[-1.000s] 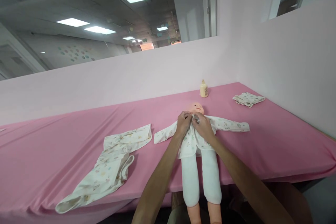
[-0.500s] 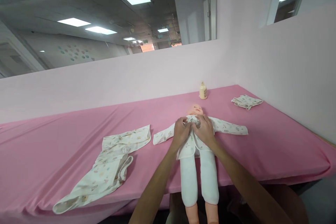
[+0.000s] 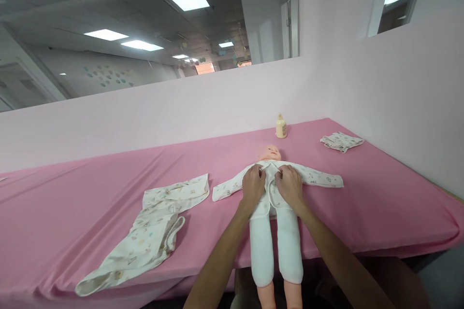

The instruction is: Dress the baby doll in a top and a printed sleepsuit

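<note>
A baby doll (image 3: 271, 153) lies on its back with its legs over the near table edge. It wears a white printed long-sleeved baby shirt (image 3: 272, 193), sleeves spread to both sides, and white pants (image 3: 261, 251). At the chest, just below the neck, my left hand (image 3: 253, 183) pinches the left front of the shirt. My right hand (image 3: 290, 183) pinches the right front, with a small gap between the hands. The front edges part below toward the hem. The fingertips are partly hidden, so I cannot tell whether they hold the cloth edge or thin ties.
A pink cloth (image 3: 108, 174) covers the table. Printed baby pants (image 3: 141, 241) lie folded at an angle on the left. A cream pump bottle (image 3: 281, 127) stands at the back, and a folded printed cloth (image 3: 341, 141) lies at the back right, near the wall.
My hands were close together at the neck of the shirt. They have moved apart and slightly down, each pinching its own side of the front.
</note>
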The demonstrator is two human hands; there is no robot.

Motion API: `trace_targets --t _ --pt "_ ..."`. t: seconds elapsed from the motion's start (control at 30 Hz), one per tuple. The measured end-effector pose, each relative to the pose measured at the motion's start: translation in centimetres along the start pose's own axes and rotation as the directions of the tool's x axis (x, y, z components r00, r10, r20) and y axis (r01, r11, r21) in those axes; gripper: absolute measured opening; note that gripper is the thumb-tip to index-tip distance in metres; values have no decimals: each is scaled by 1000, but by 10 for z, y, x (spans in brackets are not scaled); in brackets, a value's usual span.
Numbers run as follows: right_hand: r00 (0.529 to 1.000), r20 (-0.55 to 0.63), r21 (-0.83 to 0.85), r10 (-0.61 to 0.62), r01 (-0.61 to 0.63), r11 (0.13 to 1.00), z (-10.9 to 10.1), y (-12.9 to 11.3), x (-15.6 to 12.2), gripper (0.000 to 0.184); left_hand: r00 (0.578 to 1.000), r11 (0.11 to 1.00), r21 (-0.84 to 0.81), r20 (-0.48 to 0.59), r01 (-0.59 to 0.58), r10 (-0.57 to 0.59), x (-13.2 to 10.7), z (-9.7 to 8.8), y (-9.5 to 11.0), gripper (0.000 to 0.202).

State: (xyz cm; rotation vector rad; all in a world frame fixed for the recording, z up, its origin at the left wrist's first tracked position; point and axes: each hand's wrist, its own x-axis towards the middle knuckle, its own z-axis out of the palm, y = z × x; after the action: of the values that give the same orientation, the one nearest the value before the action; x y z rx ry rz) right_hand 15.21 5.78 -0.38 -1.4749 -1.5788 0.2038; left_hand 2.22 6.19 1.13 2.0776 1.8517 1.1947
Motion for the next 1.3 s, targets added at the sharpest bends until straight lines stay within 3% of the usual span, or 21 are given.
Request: trace_targets --t 0.17,0.27,0.5,0.7,1.0,1.3 --pt "993 64 348 99 -115 930 -6 0 5 20 997 997 -17 -24 -77 76 -1 0 2 18" --pt "983 110 435 149 -182 882 -4 2 6 18 996 997 -8 -46 -76 76 -3 0 2 17" --pt "979 180 342 97 -155 927 -4 9 2 19 992 987 116 -41 -115 120 -10 4 2 16" --pt "992 91 382 83 -111 918 -4 -2 0 23 973 948 229 -10 -221 229 -12 5 3 18" --pt "991 112 467 68 -113 877 -3 -6 -6 24 955 924 254 -1 -286 296 -14 3 7 20" --pt "994 107 470 39 -85 878 -6 -7 -10 25 959 940 198 2 -278 283 -14 2 9 20"
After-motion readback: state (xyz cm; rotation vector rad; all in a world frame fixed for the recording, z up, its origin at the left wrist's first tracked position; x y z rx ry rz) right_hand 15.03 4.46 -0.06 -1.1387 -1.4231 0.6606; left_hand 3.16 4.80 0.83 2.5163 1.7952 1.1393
